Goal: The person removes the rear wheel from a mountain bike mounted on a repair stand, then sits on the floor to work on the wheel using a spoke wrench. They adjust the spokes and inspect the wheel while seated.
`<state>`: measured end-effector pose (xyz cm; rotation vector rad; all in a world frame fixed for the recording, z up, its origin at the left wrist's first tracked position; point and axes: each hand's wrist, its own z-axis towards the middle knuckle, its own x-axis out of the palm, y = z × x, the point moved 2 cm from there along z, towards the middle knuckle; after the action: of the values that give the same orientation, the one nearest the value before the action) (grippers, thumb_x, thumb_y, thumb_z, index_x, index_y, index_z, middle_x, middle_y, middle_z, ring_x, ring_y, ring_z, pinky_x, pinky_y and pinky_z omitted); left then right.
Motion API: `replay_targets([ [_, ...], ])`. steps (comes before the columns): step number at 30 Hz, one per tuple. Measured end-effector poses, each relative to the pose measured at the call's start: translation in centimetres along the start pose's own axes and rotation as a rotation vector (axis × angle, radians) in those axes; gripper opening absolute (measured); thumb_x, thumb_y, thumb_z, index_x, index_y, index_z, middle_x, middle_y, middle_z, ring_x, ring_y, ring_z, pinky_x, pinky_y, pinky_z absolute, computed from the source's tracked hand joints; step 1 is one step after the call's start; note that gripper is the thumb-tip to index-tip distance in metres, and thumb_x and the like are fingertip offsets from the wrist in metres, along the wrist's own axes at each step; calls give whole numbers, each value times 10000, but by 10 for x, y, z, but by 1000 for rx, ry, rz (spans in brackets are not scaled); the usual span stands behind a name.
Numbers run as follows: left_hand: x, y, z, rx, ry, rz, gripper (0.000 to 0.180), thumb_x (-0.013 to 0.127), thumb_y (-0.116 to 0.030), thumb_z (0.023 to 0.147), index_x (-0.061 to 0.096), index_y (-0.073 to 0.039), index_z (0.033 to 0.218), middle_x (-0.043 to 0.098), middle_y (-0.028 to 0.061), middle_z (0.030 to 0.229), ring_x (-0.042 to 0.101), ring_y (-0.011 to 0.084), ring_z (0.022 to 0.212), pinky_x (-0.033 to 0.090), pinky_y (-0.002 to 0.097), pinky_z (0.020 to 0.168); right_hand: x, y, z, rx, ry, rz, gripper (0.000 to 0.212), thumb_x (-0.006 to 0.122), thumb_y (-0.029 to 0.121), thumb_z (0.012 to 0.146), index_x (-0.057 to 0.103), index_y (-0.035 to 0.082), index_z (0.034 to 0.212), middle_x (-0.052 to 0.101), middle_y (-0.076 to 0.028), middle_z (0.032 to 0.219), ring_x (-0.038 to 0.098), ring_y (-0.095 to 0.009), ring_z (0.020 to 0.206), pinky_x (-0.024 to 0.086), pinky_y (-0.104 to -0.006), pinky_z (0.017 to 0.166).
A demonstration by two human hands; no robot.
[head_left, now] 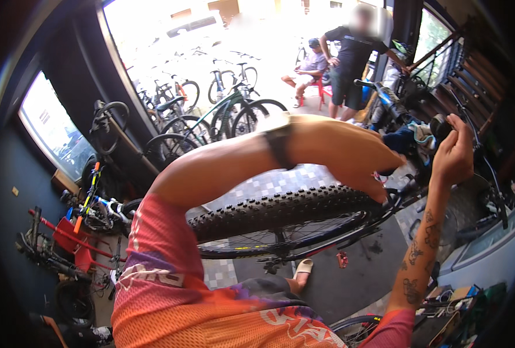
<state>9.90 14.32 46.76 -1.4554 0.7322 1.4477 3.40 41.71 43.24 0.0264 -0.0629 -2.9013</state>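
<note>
My left arm, with a dark watch strap on the wrist, reaches across the bicycle to the right. My left hand (359, 159) is over the bike's frame, thumb and fingers apart; nothing shows between them, though the fingertips are partly hidden. Beside it is a dark blue cloth-like item (401, 141). Farther right, my right hand (456, 152) is raised with fingers curled at a rounded black part (440, 126), whose kind I cannot make out. Below my left forearm a knobbly bicycle tyre (280, 211) lies crosswise, its spoked rim and a red pedal (342, 259) beneath.
Several parked bicycles (228, 113) line the bright doorway. One person (350, 64) stands there and another (309, 69) sits on a red chair. Bikes and a red chair (75, 243) crowd the left wall. A pale chest-like unit (483, 249) and boxes stand at right.
</note>
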Motion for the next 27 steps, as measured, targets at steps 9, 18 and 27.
replay_targets([
  [9,-75,-11,-244,-961,-525,373,957,716,-409,1005,174,16,1669,745,164,843,710,243,694,552,385,711,7,-15,-4,-35,27,28,269,558,88,1057,763,209,1181,804,75,1117,777,-159,970,597,-291,747],
  [18,-199,83,-371,-1461,-622,554,958,675,-334,1033,23,-135,1706,708,152,844,686,212,567,583,344,507,11,-20,-5,33,103,163,343,476,-1,1060,744,116,1239,793,-6,1190,767,-180,1066,599,-293,870],
  [27,-226,159,-389,-1914,-574,392,1017,655,-280,1033,-118,-269,1693,712,181,913,714,260,624,616,394,517,1,-11,-3,30,116,106,336,504,53,1047,755,175,1232,798,16,1176,767,-189,1059,594,-308,854],
])
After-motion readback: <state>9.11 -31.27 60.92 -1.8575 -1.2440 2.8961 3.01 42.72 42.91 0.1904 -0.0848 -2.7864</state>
